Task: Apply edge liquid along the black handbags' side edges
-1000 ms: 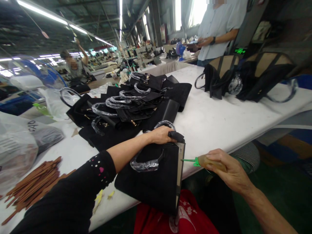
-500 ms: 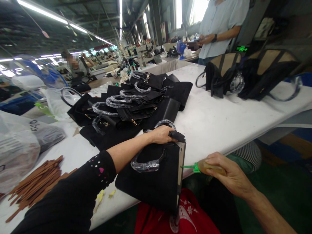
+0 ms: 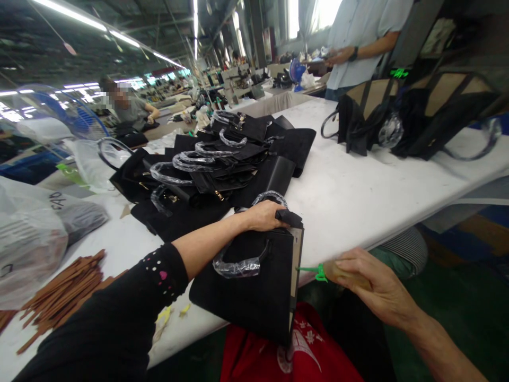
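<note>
A black handbag (image 3: 246,297) with plastic-wrapped handles lies at the table's front edge, its side turned to the right and showing a pale inner strip. My left hand (image 3: 264,216) is closed on the bag's upper right corner, where dark material is bunched. In my right hand (image 3: 369,286) is a yellowish squeeze bottle (image 3: 332,273) with a thin green nozzle, gripped between thumb and fingers. The nozzle's tip points left at the pale strip, at or very close to it; I cannot tell whether it touches.
A heap of black handbags (image 3: 222,164) lies beyond on the white table (image 3: 342,201). More bags (image 3: 358,122) stand at the far right. Brown strips (image 3: 67,292) and plastic bags (image 3: 27,239) are at left. One person (image 3: 358,48) stands across; another (image 3: 129,109) sits further back.
The nozzle tip has shifted very slightly up along the pale strip. Both hands keep their hold. The person at back left has lowered an arm.
</note>
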`<action>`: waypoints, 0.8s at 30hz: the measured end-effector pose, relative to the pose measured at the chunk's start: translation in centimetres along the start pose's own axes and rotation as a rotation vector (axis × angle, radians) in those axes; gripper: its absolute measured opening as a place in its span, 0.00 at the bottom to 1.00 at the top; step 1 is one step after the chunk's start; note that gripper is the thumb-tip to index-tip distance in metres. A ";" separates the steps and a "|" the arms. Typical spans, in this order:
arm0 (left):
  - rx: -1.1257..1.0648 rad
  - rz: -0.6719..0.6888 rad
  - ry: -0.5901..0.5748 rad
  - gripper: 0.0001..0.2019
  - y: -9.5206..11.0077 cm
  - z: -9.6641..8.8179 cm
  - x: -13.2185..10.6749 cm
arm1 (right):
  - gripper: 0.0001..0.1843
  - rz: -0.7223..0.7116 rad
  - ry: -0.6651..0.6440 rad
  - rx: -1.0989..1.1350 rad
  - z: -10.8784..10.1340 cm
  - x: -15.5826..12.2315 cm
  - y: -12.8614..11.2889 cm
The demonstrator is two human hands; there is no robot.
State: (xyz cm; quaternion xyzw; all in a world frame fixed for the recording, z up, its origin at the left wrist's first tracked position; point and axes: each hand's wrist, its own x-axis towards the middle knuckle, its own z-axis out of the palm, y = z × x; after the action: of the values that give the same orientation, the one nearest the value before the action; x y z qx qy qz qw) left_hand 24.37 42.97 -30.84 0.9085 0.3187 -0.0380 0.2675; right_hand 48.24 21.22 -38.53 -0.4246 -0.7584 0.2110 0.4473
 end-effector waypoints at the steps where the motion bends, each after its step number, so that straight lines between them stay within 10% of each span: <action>1: 0.001 -0.001 0.000 0.07 0.1 0.0 0.0 | 0.10 0.007 -0.039 0.018 -0.1 0.0 -0.1; 15: 0.021 -0.002 0.009 0.08 0.0 0.0 0.0 | 0.18 -0.101 0.131 -0.120 -0.5 1.4 -0.3; 24: 0.000 0.010 0.017 0.09 0.2 -0.3 -0.4 | 0.14 0.000 -0.057 0.014 -0.2 0.7 -1.2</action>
State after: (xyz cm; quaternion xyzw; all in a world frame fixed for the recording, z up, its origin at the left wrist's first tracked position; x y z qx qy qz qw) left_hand 24.10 42.74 -30.41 0.9103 0.3166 -0.0288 0.2651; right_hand 47.73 21.18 -37.23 -0.4155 -0.7692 0.2282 0.4284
